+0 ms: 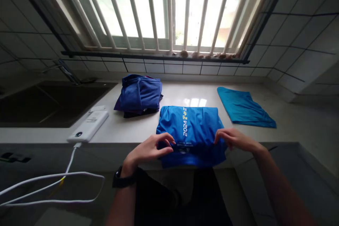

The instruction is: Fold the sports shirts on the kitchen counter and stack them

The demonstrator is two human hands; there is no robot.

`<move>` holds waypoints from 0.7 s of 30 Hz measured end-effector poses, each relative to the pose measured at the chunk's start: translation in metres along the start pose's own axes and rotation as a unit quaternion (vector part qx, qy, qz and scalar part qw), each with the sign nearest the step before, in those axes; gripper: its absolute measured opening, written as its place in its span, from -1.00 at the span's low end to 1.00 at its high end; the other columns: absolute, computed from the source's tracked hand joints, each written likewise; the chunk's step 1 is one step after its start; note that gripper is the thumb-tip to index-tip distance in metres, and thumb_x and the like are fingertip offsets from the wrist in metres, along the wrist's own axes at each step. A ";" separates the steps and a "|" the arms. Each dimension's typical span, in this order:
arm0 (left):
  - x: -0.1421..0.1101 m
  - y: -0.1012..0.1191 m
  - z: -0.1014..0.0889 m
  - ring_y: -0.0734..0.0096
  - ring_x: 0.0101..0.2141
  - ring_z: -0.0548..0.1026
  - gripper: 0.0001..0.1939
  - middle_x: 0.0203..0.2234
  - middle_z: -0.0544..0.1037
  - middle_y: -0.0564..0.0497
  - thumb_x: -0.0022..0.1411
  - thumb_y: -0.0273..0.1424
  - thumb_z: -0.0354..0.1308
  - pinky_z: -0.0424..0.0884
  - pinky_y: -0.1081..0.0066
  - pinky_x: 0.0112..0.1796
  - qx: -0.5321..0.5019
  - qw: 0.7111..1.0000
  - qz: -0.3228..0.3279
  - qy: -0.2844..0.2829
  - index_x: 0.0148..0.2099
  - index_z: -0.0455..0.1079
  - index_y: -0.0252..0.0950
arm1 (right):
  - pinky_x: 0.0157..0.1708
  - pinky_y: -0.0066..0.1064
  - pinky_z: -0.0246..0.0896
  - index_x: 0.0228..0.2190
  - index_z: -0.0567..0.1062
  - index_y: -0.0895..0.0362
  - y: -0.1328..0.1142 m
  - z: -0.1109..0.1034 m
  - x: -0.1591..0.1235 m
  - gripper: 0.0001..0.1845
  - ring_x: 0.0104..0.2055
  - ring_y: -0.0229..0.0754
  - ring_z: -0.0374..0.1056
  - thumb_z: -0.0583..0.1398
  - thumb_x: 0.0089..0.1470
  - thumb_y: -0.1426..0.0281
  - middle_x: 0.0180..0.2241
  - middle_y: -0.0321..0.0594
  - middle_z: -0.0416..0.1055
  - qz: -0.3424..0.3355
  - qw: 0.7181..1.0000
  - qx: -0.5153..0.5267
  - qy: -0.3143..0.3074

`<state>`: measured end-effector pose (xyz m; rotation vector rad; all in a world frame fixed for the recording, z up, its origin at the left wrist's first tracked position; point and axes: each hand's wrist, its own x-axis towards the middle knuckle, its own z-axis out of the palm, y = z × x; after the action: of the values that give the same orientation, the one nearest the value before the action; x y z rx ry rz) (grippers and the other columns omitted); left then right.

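Note:
A bright blue shirt (201, 123) with "2024" printed on it lies folded at the counter's front, its near part hanging over the edge. My left hand (150, 149), with a dark watch (124, 180) on the wrist, is at the shirt's left side. Its thumb and forefinger are apart, the fingertips over the cloth. At the right side, my right hand (235, 139) has its bent fingers closed on the shirt's edge; part of the thumb is hidden.
A pile of dark blue folded clothes (140, 95) sits behind on the left. A teal folded cloth (243, 107) lies at the right. Left are a white power bank (91, 126) with a cable (70, 162), a dark sink (53, 102) and a tap (69, 71). A barred window (169, 10) is behind.

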<state>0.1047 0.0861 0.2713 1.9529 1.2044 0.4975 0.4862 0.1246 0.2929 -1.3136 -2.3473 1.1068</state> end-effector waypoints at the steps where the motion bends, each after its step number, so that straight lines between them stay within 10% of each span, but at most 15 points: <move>1: 0.005 -0.002 -0.001 0.17 -0.10 0.60 -0.69 -0.11 0.66 -0.03 0.30 -0.07 0.19 0.52 0.26 -0.11 0.017 0.999 0.001 0.047 -0.03 0.57 -0.07 | -0.13 -0.22 0.44 -0.33 0.67 0.01 0.001 0.000 0.008 -0.42 -0.24 -0.01 0.55 0.00 0.34 -0.03 -0.29 -0.14 0.64 0.005 0.998 -0.023 0.060; 4: 0.030 -0.012 0.001 0.00 0.19 0.47 -0.64 0.13 0.57 -0.13 0.31 -0.11 0.18 0.41 0.10 0.19 0.141 0.975 0.000 0.170 0.06 0.59 -0.10 | 0.18 -0.08 0.33 -0.01 0.65 -0.04 0.004 0.007 0.039 -0.56 0.17 0.12 0.46 0.09 0.31 0.08 0.11 -0.10 0.56 0.004 0.979 -0.126 0.159; 7: 0.056 -0.029 0.005 -0.08 0.36 0.27 -0.55 0.35 0.37 -0.19 0.36 -0.18 0.13 0.22 0.02 0.34 0.217 0.969 -0.017 0.116 0.21 0.54 -0.17 | 0.36 0.13 0.08 0.34 0.37 -0.05 0.008 0.021 0.067 -0.37 0.48 0.23 0.00 0.13 0.31 0.11 0.46 -0.13 0.10 0.065 0.970 -0.219 0.080; 11: 0.087 -0.046 0.000 0.00 0.41 0.19 -0.51 0.41 0.27 -0.15 0.44 -0.26 0.01 0.15 0.09 0.37 0.235 0.970 -0.014 0.069 0.31 0.45 -0.21 | 0.36 0.38 -0.09 0.44 0.16 -0.08 0.024 0.026 0.101 -0.34 0.53 0.32 -0.23 -0.02 0.41 0.09 0.52 -0.16 -0.16 0.130 0.956 -0.260 0.049; 21: 0.163 -0.023 -0.027 0.15 0.29 0.38 -0.53 0.24 0.50 -0.15 0.30 -0.49 0.05 0.24 0.21 0.33 0.231 0.961 -0.033 0.149 0.22 0.48 -0.23 | 0.34 0.51 -0.24 0.36 0.30 0.07 0.025 -0.020 0.176 -0.44 0.52 0.28 -0.15 -0.06 0.41 0.37 0.48 0.02 -0.02 0.152 0.939 -0.257 0.172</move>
<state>0.1515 0.2459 0.2597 2.2719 1.6928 0.5223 0.4125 0.2845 0.2622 -1.9133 -2.2862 0.2689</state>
